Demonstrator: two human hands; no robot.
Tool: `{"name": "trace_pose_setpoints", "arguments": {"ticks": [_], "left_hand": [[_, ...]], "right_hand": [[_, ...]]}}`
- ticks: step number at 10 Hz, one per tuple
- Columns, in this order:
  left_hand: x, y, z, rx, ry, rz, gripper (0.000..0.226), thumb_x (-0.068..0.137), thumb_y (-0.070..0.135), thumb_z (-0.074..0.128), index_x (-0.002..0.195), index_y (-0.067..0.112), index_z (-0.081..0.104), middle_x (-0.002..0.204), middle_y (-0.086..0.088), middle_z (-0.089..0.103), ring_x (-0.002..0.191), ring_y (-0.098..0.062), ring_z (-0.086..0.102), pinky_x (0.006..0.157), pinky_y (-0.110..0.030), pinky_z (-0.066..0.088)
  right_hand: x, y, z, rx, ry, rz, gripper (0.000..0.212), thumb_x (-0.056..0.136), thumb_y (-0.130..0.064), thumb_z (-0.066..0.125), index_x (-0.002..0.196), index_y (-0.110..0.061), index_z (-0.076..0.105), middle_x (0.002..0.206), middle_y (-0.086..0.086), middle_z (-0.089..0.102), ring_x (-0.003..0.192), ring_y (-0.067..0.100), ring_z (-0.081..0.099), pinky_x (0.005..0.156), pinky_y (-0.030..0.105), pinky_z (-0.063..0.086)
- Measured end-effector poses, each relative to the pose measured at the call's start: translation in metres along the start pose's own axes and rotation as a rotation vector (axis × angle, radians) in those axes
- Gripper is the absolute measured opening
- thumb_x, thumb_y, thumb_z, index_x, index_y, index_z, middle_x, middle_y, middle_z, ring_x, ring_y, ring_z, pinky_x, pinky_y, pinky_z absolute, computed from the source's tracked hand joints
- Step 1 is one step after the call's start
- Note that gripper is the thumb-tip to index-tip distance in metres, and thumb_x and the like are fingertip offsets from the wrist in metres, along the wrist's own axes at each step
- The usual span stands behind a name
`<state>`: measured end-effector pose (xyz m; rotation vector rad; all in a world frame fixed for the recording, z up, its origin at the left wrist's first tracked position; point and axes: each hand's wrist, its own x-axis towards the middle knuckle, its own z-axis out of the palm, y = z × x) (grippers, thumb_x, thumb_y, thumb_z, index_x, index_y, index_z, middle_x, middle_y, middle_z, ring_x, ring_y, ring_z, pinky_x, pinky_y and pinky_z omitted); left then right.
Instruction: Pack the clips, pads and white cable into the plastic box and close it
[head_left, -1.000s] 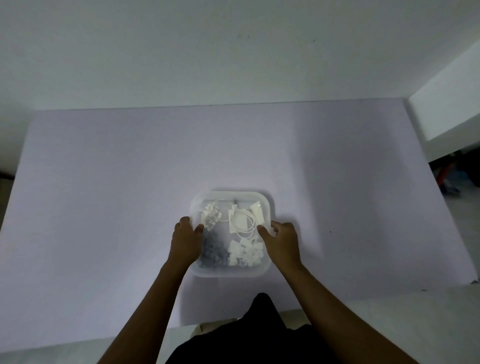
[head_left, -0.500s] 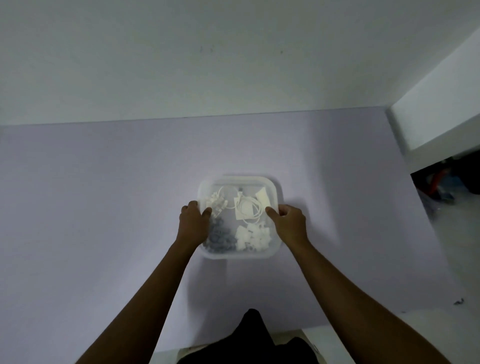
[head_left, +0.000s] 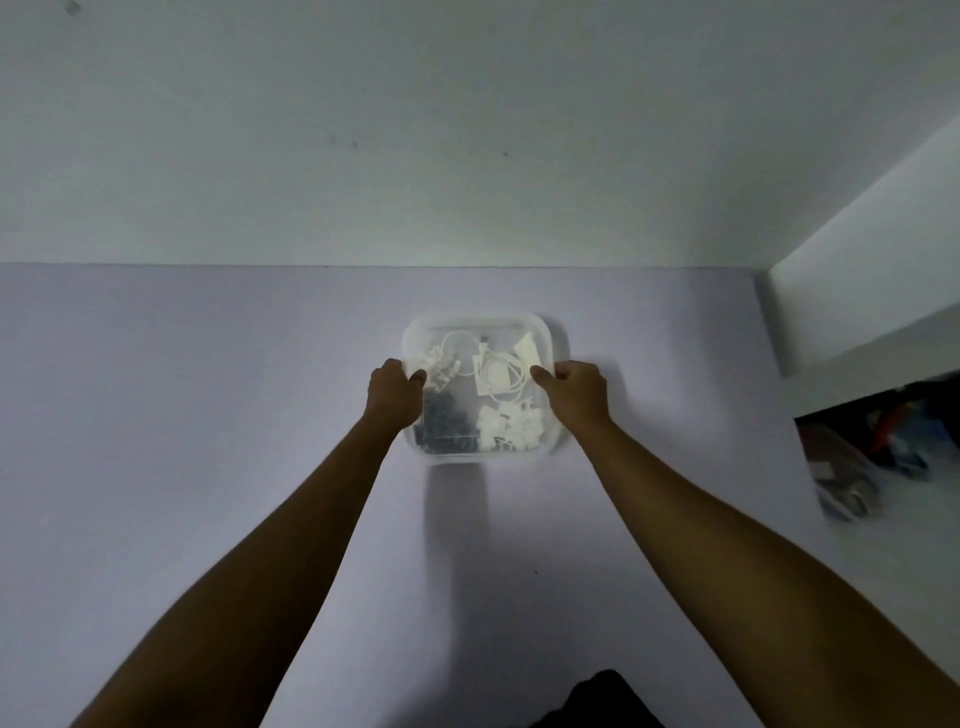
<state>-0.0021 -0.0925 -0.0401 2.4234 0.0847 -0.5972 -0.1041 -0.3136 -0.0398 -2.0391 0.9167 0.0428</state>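
Observation:
A square clear plastic box (head_left: 483, 321) with its lid on lies on the lilac table. Through the lid I see the coiled white cable (head_left: 500, 375), white clips (head_left: 441, 366), dark clips (head_left: 445, 421) and white pads (head_left: 511, 427). My left hand (head_left: 395, 389) grips the box's left edge with the thumb on the lid. My right hand (head_left: 575, 388) grips the right edge the same way. Both arms are stretched out far from me.
The lilac table (head_left: 208, 415) ends at a white wall (head_left: 467, 130) just behind the box. A white ledge (head_left: 857, 291) juts in at the right. Below it, cluttered items (head_left: 862, 452) lie on the floor beside the table's right edge.
Both hands have pushed the closed box away from me toward the wall. The camera has tilted up, so more wall shows.

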Motion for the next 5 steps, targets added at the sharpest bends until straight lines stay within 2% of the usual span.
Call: {"name": "trace_pose_setpoints", "arguments": {"ticks": [2,3,4,5], "left_hand": [[-0.002,-0.002,-0.003,0.027,-0.003,0.006,0.039,0.099,0.028,0.051,0.121,-0.005,0.052,0.122,-0.023,0.058,0.112,-0.037,0.055,0.086,-0.034,0.040],[-0.006,0.001,-0.008,0.054,-0.024,0.021,0.041,0.100,0.027,0.048,0.126,-0.004,0.049,0.129,-0.024,0.056,0.119,-0.037,0.052,0.094,-0.037,0.040],[-0.016,0.005,-0.026,0.105,-0.103,0.016,0.053,0.101,0.035,0.046,0.137,-0.003,0.041,0.139,-0.022,0.050,0.129,-0.037,0.047,0.102,-0.038,0.037],[-0.023,0.003,-0.044,0.150,-0.137,0.056,0.065,0.099,0.046,0.045,0.143,-0.001,0.036,0.143,-0.021,0.047,0.131,-0.035,0.046,0.104,-0.040,0.038]], "right_hand": [[-0.001,0.005,0.001,-0.005,0.008,-0.020,0.052,0.085,-0.034,0.073,0.054,-0.017,0.035,0.050,-0.002,0.037,0.048,0.014,0.037,0.052,0.029,0.030],[-0.005,0.006,0.001,-0.036,-0.004,-0.030,0.044,0.086,-0.034,0.072,0.057,-0.015,0.046,0.054,0.001,0.048,0.053,0.016,0.047,0.059,0.028,0.037],[-0.013,-0.010,-0.005,-0.127,-0.086,-0.010,0.047,0.091,-0.039,0.066,0.121,-0.003,0.063,0.118,0.017,0.068,0.109,0.032,0.064,0.090,0.034,0.047],[-0.024,-0.028,-0.011,-0.170,-0.135,-0.038,0.065,0.093,-0.042,0.063,0.144,-0.006,0.044,0.143,0.018,0.053,0.131,0.035,0.050,0.107,0.039,0.042]]}}
